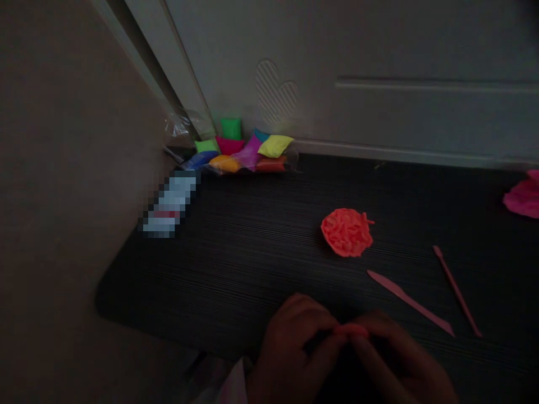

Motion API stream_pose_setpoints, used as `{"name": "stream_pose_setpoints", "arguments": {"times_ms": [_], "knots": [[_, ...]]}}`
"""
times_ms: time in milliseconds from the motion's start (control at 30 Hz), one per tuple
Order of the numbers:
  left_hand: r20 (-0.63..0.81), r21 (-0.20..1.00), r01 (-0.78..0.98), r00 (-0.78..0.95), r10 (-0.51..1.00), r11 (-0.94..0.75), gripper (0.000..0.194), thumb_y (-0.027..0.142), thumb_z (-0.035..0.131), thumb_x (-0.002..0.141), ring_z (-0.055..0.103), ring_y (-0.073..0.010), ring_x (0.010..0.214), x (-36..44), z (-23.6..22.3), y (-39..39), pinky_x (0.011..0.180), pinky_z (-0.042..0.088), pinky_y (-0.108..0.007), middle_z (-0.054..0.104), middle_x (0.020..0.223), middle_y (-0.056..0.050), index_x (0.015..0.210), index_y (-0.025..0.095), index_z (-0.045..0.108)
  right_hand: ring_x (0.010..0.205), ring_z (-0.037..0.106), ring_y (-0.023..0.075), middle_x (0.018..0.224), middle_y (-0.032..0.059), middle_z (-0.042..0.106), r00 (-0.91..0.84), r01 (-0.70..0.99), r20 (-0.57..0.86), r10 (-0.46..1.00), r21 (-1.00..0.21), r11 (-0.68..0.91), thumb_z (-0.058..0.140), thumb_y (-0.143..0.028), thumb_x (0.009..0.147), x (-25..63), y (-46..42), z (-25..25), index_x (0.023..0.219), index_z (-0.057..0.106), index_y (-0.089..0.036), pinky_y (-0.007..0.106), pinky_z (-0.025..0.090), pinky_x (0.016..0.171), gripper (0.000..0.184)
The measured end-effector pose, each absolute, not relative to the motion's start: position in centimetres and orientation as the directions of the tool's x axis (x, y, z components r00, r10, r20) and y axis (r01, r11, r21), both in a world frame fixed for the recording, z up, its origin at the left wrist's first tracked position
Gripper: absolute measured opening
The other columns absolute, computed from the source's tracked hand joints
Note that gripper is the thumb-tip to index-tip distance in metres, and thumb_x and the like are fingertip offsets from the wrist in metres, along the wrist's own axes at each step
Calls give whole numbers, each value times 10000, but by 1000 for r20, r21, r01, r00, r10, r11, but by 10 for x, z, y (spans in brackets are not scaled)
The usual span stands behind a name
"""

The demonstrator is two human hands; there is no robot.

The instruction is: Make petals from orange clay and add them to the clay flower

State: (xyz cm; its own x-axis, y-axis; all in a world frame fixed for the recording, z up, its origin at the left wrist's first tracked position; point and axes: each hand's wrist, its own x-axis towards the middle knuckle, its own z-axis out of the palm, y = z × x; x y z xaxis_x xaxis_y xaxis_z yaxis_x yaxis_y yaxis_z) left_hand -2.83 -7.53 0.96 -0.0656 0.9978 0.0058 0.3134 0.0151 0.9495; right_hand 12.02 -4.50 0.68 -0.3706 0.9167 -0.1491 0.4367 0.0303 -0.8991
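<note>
Between the fingertips of both hands is a small piece of orange-red modelling clay [351, 330], held above the near part of the dark table. My left hand [297, 342] pinches its left end with thumb and forefinger. At its right end, my right hand [398, 350] grips it in the same way. Beyond the hands lies a round orange-red clay shape [347, 233] with a bumpy, piece-covered surface and a thin bit sticking out at its right. A pink modelling knife [409, 302] and a slim pink stick tool [457, 292] rest to its lower right.
Colourful clay packets [227, 163], partly in clear plastic, sit at the table's back left against a pale panel. A blurred-out pale item [172, 202] lies at the left edge of the dark tabletop [202, 252]. Something bright pink and crumpled [524, 197] is at far right.
</note>
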Motion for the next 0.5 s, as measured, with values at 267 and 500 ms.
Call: {"name": "stream_pose_setpoints", "arguments": {"times_ms": [267, 500], "knots": [[11, 958, 286, -96, 995, 17, 45, 204, 614, 716, 578, -146, 673, -27, 11, -74, 620, 460, -243, 648, 685, -37, 719, 170, 643, 612, 602, 169, 680, 26, 647, -316, 392, -194, 929, -918, -58, 549, -375, 739, 120, -49, 6, 757, 658, -269, 244, 477, 531, 154], [-5, 942, 335, -41, 999, 18, 117, 237, 558, 760, 571, -149, 700, -28, 10, -75, 673, 448, -269, 634, 702, -31, 701, 179, 641, 697, 583, 178, 744, 38, 634, -306, 353, -230, 924, -929, -114, 528, -401, 757, 114, -49, 6, 790, 634, -231, 266, 459, 582, 203]]}}
